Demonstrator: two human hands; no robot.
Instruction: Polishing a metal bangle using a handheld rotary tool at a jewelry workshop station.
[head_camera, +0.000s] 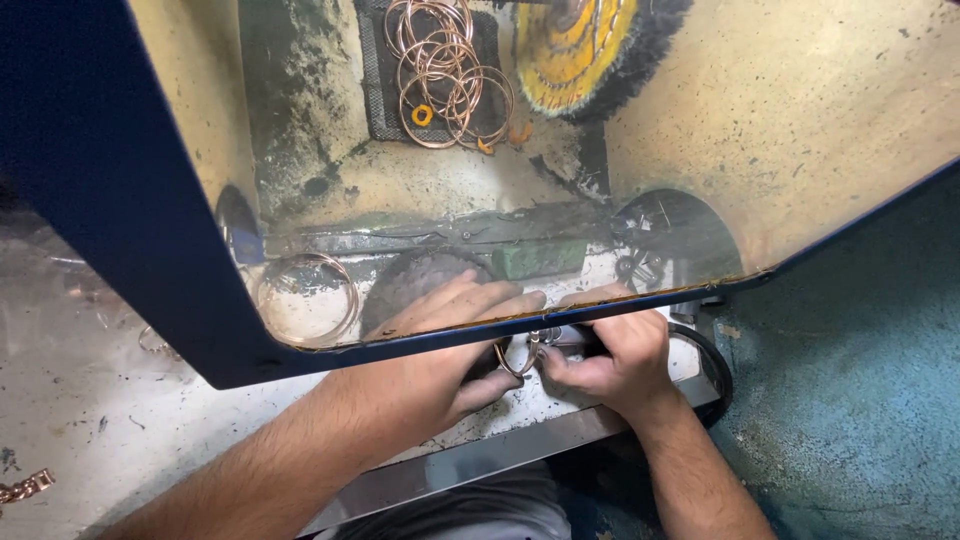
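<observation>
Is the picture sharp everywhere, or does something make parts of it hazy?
Head view: both hands, left and right, are sharp below the blue-framed shield; everything behind its scratched, dusty pane looks hazy and yellowish, including the ring bundle and buffing wheel.

Both hands (530, 350) pinch a copper ring (512, 358) below the buffing wheel (575, 45).

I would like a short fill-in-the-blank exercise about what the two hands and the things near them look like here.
1. Both hands, left hand and right hand, pinch one thin copper-coloured metal ____ between them.
2. The round buffing wheel at the top is ____ in colour.
3. The small rectangular block beyond the fingers is ____.

Missing words: ring; yellow; green
</observation>
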